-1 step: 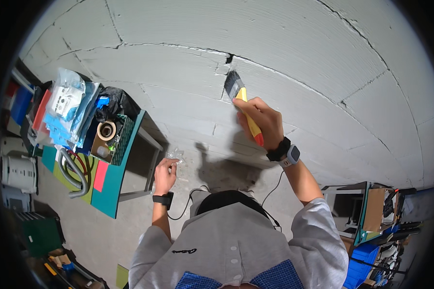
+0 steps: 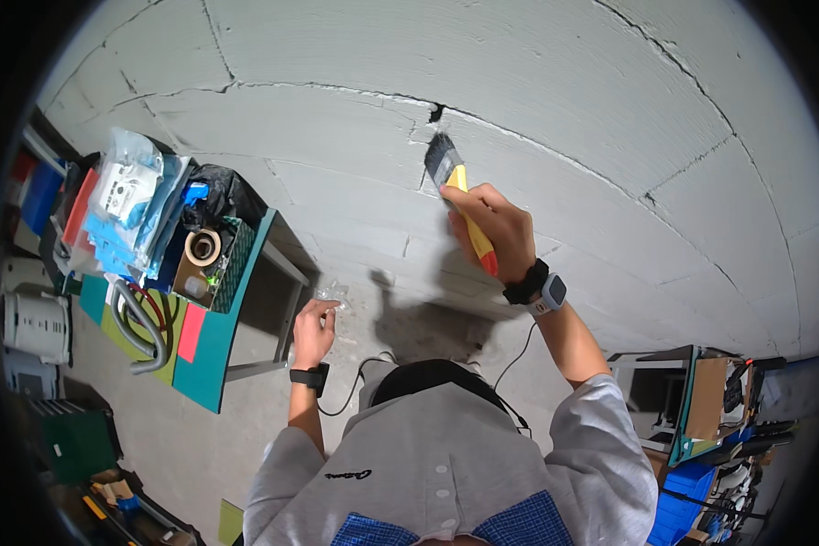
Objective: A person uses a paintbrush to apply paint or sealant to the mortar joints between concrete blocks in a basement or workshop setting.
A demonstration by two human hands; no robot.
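Observation:
My right hand (image 2: pixel 500 227) is wrapped round the yellow handle of a paintbrush (image 2: pixel 445 164), whose handle ends in a red tip. Its dark bristles touch the grey block wall (image 2: pixel 355 136), just below a small dark hole (image 2: pixel 437 112) in a mortar joint. A crack runs along that joint to both sides. Lower and to the left, my left hand (image 2: pixel 312 332) hangs away from the wall with its fingers curled in. Whether anything is between those fingertips is hidden. Crumpled clear plastic (image 2: pixel 334 292) shows just beyond them, apparently on the floor.
At left stands a table with a teal top (image 2: pixel 211 364), bearing plastic-wrapped packs (image 2: pixel 127 196), a tape roll (image 2: pixel 202 247) in a box and a grey bent hose (image 2: pixel 150 350). Another loaded table (image 2: pixel 692 400) is at right, near a blue bin (image 2: pixel 684 500). A black cable (image 2: pixel 341 400) passes my feet.

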